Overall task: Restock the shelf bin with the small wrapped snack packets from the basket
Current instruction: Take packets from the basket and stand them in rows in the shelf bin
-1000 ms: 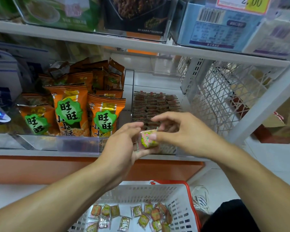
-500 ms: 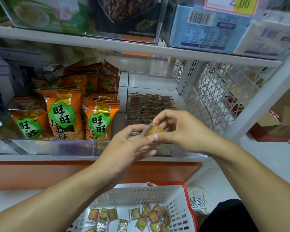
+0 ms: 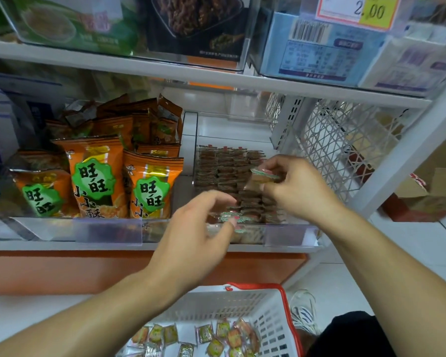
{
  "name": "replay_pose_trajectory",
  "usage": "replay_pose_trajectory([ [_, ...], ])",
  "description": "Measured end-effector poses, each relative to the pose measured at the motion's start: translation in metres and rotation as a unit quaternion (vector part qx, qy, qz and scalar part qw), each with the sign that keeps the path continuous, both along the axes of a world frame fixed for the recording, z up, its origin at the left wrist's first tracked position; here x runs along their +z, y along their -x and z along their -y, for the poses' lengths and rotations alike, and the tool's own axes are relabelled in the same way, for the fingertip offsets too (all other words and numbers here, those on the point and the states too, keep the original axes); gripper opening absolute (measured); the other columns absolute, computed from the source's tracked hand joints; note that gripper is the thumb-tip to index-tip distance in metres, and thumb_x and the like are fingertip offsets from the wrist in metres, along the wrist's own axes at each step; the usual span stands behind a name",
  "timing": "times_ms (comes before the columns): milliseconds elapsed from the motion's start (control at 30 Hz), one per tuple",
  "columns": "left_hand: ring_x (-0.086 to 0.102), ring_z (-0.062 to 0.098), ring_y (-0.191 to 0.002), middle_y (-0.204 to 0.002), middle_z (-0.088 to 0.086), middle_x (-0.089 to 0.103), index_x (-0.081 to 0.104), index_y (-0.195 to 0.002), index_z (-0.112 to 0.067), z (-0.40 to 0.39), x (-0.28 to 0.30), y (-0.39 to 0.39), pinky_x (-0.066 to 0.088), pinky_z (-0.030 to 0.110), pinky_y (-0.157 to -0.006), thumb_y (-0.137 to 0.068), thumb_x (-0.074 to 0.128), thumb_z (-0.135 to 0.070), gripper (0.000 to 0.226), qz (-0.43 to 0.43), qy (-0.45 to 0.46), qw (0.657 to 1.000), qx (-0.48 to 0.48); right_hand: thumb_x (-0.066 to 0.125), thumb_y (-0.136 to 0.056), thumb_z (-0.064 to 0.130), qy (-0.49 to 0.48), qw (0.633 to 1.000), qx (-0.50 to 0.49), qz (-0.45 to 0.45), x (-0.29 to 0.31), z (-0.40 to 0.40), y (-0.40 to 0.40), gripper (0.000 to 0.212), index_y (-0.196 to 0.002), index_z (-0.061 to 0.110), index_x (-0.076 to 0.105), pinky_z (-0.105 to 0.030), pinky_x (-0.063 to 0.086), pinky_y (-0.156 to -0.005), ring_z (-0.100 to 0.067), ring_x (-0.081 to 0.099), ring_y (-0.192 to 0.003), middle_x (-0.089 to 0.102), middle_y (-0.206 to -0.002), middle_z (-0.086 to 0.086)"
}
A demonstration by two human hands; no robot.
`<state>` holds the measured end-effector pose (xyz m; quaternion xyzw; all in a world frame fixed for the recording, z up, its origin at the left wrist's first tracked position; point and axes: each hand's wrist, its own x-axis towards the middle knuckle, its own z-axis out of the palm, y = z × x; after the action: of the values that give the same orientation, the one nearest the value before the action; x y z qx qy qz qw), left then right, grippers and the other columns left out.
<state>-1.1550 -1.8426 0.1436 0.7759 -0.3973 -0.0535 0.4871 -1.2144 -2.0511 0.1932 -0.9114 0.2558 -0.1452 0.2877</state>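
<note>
**Packet over bin rows**

Clear shelf bin (image 3: 289, 231), rows nearly full. Right hand (image 3: 298, 188) nearer, pinching one snack packet (image 3: 264, 174) flat, long axis across rows, directly above. Left hand (image 3: 196, 238) holding more packets (image 3: 233, 217) at front lip. Basket (image 3: 268, 313) below.

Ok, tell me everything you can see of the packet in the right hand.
The packet is a small, flat, glossy wrapped snack with a green and pink printed edge and a tan middle, blurred in this view. The right hand pinches it between thumb and fingertips, roughly level, just above the rows of packets in the shelf bin. Fingers hide part of it. Whether it touches the rows below cannot be told.
</note>
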Motion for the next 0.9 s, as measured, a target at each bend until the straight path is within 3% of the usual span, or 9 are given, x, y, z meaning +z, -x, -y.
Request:
replay_pose_trajectory([
  [100,0.031,-0.007,-0.141,-0.148,-0.023,0.045,0.045,-0.143,-0.039,0.005,-0.004,-0.001,0.015,0.004,-0.112,-0.095,0.061,-0.039,0.05,0.148,-0.112,0.98,-0.077,0.069,-0.085,0.023,0.109,0.992,-0.04,-0.055,-0.007,0.029,-0.019,0.029,-0.114,0.027,0.069,-0.023,0.048,-0.076,-0.02,0.065,-0.101,0.071,-0.114,0.002],
  [167,0.008,-0.007,-0.15,-0.162,-0.021,0.027,0.029,-0.155,-0.038,0.009,-0.009,-0.001,-0.004,0.006,-0.114,-0.096,0.058,-0.044,0.066,0.182,-0.149,0.965,-0.119,0.068,-0.089,0.025,0.12,0.988,-0.058,-0.084,-0.012,0.047,-0.037,0.027,-0.115,0.023,0.069,-0.023,0.046,-0.084,-0.023,0.064,-0.109,0.07,-0.119,-0.002],
  [267,-0.01,-0.005,-0.151,-0.167,-0.019,0.012,0.012,-0.16,-0.036,0.014,-0.016,0.0,-0.015,0.011,-0.114,-0.097,0.055,-0.047,0.077,0.189,-0.182,0.956,-0.133,0.073,-0.087,0.024,0.119,0.987,-0.038,-0.096,-0.013,0.072,-0.062,0.023,-0.105,0.01,0.075,-0.022,0.046,-0.08,-0.025,0.067,-0.102,0.073,-0.109,-0.008],
  [367,-0.012,-0.002,-0.152,-0.168,-0.017,0.008,0.006,-0.161,-0.035,0.017,-0.023,-0.004,-0.018,0.011,-0.11,-0.097,0.055,-0.049,0.082,0.18,-0.198,0.956,-0.12,0.071,-0.086,0.019,0.154,0.981,-0.032,-0.111,-0.011,0.095,-0.087,0.026,-0.097,-0.004,0.072,-0.035,0.058,-0.08,-0.033,0.068,-0.092,0.071,-0.1,-0.019],
  [433,-0.011,0.0,-0.152,-0.169,-0.015,0.007,0.004,-0.161,-0.034,0.019,-0.027,-0.006,-0.02,0.014,-0.11,-0.097,0.053,-0.049,0.083,0.197,-0.211,0.95,-0.119,0.068,-0.086,0.017,0.198,0.971,-0.032,-0.127,-0.013,0.106,-0.1,0.021,-0.091,-0.003,0.066,-0.036,0.057,-0.076,-0.034,0.066,-0.088,0.068,-0.095,-0.019],
  [500,-0.01,0.004,-0.154,-0.17,-0.011,0.006,0.002,-0.161,-0.032,0.019,-0.03,-0.007,-0.02,0.02,-0.115,-0.097,0.05,-0.049,0.082,0.223,-0.225,0.942,-0.113,0.066,-0.084,0.008,0.24,0.957,-0.033,-0.158,-0.021,0.113,-0.109,0.013,-0.078,0.003,0.056,-0.031,0.051,-0.068,-0.031,0.062,-0.08,0.062,-0.085,-0.016],
  [667,-0.014,0.012,-0.155,-0.171,-0.005,0.001,-0.006,-0.161,-0.028,0.021,-0.034,-0.007,-0.022,0.03,-0.119,-0.097,0.046,-0.05,0.086,0.245,-0.256,0.929,-0.111,0.069,-0.081,-0.002,0.275,0.934,-0.01,-0.227,-0.046,0.122,-0.127,0.035,-0.064,0.01,0.041,-0.021,0.029,-0.043,-0.016,0.045,-0.052,0.055,-0.068,-0.009],
  [800,-0.01,0.01,-0.155,-0.171,-0.007,0.005,-0.004,-0.161,-0.03,0.021,-0.033,-0.007,-0.024,0.027,-0.116,-0.096,0.048,-0.053,0.086,0.23,-0.247,0.934,-0.114,0.076,-0.075,-0.002,0.296,0.92,0.014,-0.257,-0.047,0.125,-0.134,0.043,-0.062,0.012,0.037,-0.022,0.031,-0.047,-0.017,0.044,-0.053,0.046,-0.064,-0.006],
  [900,-0.005,0.01,-0.155,-0.169,-0.008,0.01,-0.001,-0.161,-0.031,0.021,-0.035,-0.009,-0.021,0.027,-0.117,-0.096,0.048,-0.054,0.085,0.234,-0.242,0.934,-0.118,0.075,-0.077,-0.003,0.337,0.902,0.051,-0.264,-0.05,0.125,-0.133,0.037,-0.069,0.007,0.041,-0.032,0.039,-0.063,-0.027,0.058,-0.077,0.049,-0.074,-0.009],
])
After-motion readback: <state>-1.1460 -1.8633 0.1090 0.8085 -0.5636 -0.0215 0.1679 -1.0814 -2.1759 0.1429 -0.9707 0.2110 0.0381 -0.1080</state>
